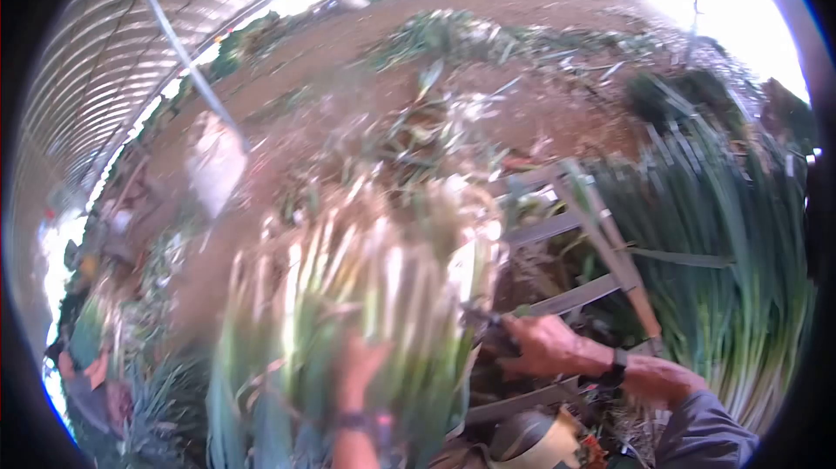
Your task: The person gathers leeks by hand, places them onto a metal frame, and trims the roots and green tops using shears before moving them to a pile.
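A large pile of long green onions (pixel 392 295) lies in front of me, pale root ends pointing away and green leaves toward me. My left hand (pixel 359 364), with a band at the wrist, lies against the stalks in the middle of the pile. Motion blur smears its fingers. At the pile's right edge my right hand (pixel 549 345) is closed around a dark tool (pixel 498 334) that points left toward the stalks. Blur hides the tool's exact kind. A dark watch is on the right wrist.
A slatted wooden frame (pixel 566 299) stands right of the pile. Beyond it lies a big heap of green onions (pixel 723 251). Loose trimmings (pixel 453 38) litter the brown soil. A pale sack (pixel 216 164) is at the left, near a slanting pole (pixel 174 38). Another person's arm (pixel 87 369) shows at far left.
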`<state>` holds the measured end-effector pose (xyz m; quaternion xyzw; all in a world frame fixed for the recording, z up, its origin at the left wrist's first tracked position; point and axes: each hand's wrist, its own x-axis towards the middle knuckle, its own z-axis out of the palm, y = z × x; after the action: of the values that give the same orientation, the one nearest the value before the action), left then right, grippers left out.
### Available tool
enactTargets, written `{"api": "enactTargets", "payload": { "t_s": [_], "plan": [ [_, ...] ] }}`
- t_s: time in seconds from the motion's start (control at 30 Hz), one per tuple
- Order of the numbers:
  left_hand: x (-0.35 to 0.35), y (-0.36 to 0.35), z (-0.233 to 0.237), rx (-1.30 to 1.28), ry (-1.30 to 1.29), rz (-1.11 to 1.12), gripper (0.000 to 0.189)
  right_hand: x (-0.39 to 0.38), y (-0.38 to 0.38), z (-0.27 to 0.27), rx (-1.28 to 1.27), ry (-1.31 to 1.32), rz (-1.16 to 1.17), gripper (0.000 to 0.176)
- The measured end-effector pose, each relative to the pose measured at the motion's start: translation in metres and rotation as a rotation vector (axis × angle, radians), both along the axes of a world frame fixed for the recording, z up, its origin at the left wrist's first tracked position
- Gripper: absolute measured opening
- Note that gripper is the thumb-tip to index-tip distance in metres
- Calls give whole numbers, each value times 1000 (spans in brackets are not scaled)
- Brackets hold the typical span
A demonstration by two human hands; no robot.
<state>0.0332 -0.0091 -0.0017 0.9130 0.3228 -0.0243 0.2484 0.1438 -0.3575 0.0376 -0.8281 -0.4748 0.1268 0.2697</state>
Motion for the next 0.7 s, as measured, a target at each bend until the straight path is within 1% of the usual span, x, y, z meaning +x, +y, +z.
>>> {"api": "enactTargets", "payload": {
  "t_s": [0.03, 0.07, 0.1, 0.13, 0.17, 0.23, 0.27, 0.37, 0.43, 0.47, 0.57, 0.6, 0.7],
  "plan": [
    [-4, 3, -16, 40, -65, -55, 91, -4, -9, -2, -8, 11, -20, 68],
    [-1, 0, -17, -41, -70, -29, 92, -6, -19, -5, -16, 21, -39, 68],
    [0, 0, -23, -14, 2, -2, 97, -12, -23, -14, -15, 80, -78, 67],
    [1, -1, -29, 13, 76, 23, 102, -17, -33, -17, -16, 60, -109, 66],
    [3, -14, -18, 30, 129, -8, 79, -19, -40, -20, -10, 45, -125, 65],
    [-5, -38, 28, -245, 344, -103, 89, -21, -52, -4, -1, 11, -244, 68],
    [-2, -46, 34, -262, 337, -109, 90, -19, -60, -10, 27, -29, -287, 69],
    [-3, -57, 47, -302, 332, -93, 91, -17, -73, -5, -40, 50, -424, 76],
    [-4, -64, 53, -335, 324, -76, 92, -15, -81, -25, -75, 25, -477, 71],
    [-6, -67, 55, -312, 313, -69, 94, -16, -86, -36, -94, 16, -508, 68],
    [-6, -65, 57, -298, 288, -104, 98, -14, -91, -50, -215, -51, -526, 69],
    [-7, -63, 51, -265, 278, -92, 100, -17, -91, -56, -168, -164, -546, 64],
    [-1, -53, 31, 100, 376, -197, 100, -11, -89, -71, -19, -563, -392, 74]
  ]
}}
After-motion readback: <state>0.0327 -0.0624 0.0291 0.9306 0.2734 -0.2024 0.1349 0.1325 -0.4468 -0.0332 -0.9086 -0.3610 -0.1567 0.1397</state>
